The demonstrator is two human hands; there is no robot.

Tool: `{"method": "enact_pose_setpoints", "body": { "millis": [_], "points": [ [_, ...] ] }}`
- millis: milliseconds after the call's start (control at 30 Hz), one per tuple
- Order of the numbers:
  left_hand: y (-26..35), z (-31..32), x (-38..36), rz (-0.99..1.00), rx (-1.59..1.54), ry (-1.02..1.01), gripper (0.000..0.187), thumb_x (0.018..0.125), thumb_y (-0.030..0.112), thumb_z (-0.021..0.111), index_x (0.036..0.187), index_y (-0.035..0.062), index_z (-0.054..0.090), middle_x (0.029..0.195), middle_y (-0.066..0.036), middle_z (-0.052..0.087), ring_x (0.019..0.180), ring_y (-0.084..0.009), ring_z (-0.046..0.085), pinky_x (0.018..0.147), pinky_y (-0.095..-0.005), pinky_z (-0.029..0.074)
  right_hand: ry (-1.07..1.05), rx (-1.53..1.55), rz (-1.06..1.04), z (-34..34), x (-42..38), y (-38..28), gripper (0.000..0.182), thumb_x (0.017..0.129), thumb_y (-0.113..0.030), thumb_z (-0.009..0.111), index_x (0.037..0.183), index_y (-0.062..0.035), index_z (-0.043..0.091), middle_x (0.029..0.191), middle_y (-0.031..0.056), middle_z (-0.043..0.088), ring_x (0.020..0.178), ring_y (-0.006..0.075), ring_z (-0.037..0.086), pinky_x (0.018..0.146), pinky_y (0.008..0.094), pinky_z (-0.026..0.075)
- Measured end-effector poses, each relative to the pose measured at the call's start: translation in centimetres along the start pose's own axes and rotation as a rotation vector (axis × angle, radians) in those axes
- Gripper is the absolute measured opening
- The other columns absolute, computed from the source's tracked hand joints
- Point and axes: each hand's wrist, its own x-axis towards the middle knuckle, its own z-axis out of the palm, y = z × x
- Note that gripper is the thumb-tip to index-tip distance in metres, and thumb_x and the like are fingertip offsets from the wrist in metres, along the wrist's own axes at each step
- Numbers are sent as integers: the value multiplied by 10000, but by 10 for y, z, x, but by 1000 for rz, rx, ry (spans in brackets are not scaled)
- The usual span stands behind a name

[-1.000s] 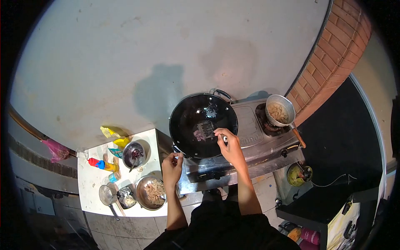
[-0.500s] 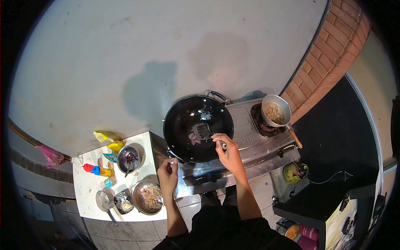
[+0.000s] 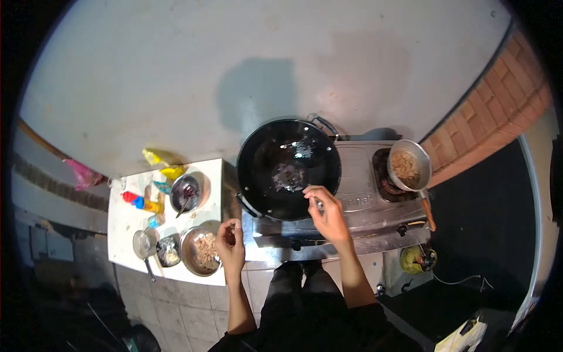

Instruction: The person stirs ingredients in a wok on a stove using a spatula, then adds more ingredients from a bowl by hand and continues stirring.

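Observation:
My right hand (image 3: 328, 216) is closed round the handle of a spatula over the near right rim of a black wok (image 3: 258, 176). The spatula's blade is hard to make out against the dark pan. Chopped purple pieces (image 3: 289, 177) lie in the middle of the wok. My left hand (image 3: 230, 243) hangs between the wok and the white table, fingertips pinched together; what they hold, if anything, is too small to name.
On the white table (image 3: 126, 226) at the left stand a bowl of sliced food (image 3: 205, 251), a dark-filled metal bowl (image 3: 186, 193), a strainer (image 3: 143, 243) and bottles (image 3: 153, 206). A strainer-like pan (image 3: 409, 166) of pieces sits on the right burner, its wooden handle pointing nearer me.
The camera view has shifted, so the wok and stove appear further right. The purple pieces look more spread out, and the spatula blade is no longer distinct.

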Motion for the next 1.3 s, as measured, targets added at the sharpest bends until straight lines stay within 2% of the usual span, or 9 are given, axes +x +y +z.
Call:
{"method": "enact_pose_setpoints", "body": {
  "millis": [233,533,667,900,1033,1133,1233,1300],
  "points": [
    [20,-3,-44,-4,104,57,132,961,135,634,1019,16,639,709,71,464,610,-22,393,523,-191,276,-35,84,-59,-1,15,14,149,854,95,589,986,35,556,1028,182,640,930,349,660,808,355,512],
    [23,4,-64,39,77,103,147,961,134,633,1039,9,639,707,56,468,628,-27,425,541,-187,307,-134,87,-128,-24,11,26,183,847,91,600,1009,24,548,1040,175,638,922,343,659,805,350,511],
    [20,9,-64,26,62,111,163,960,154,638,1048,16,632,721,53,477,639,-28,433,551,-187,321,-140,104,-83,-32,17,24,203,839,86,609,1021,20,549,1051,165,636,909,340,655,794,348,509],
    [15,7,-54,-24,-6,107,179,965,190,636,1047,31,631,733,53,481,625,-20,424,542,-186,330,-150,24,-125,-32,17,17,206,832,90,603,1014,18,539,1058,148,626,875,319,653,758,342,509],
    [7,4,-43,-56,-12,53,184,964,189,638,1056,31,630,738,56,476,618,-16,416,534,-182,322,-125,9,-109,-33,12,13,186,837,91,588,1005,25,546,1036,153,628,856,299,653,727,333,510],
    [-1,-2,-32,2,25,13,185,962,185,640,1067,34,629,743,62,471,617,-11,409,522,-181,310,-59,11,-95,-30,8,4,155,849,88,571,992,29,554,1010,154,633,846,288,654,700,328,506],
    [-6,-4,-17,-56,-28,-12,157,961,158,635,1059,36,637,745,62,469,654,-24,442,600,-184,339,-29,-36,-122,-26,7,-2,130,867,81,558,986,29,562,1002,152,641,849,292,660,720,334,507],
    [-15,-6,-8,-17,-82,-45,160,964,163,632,1055,32,628,728,58,482,630,-19,431,564,-184,334,2,-52,-114,-23,6,-7,130,867,79,559,988,30,564,994,149,639,836,282,655,720,327,503]
  ]
}}
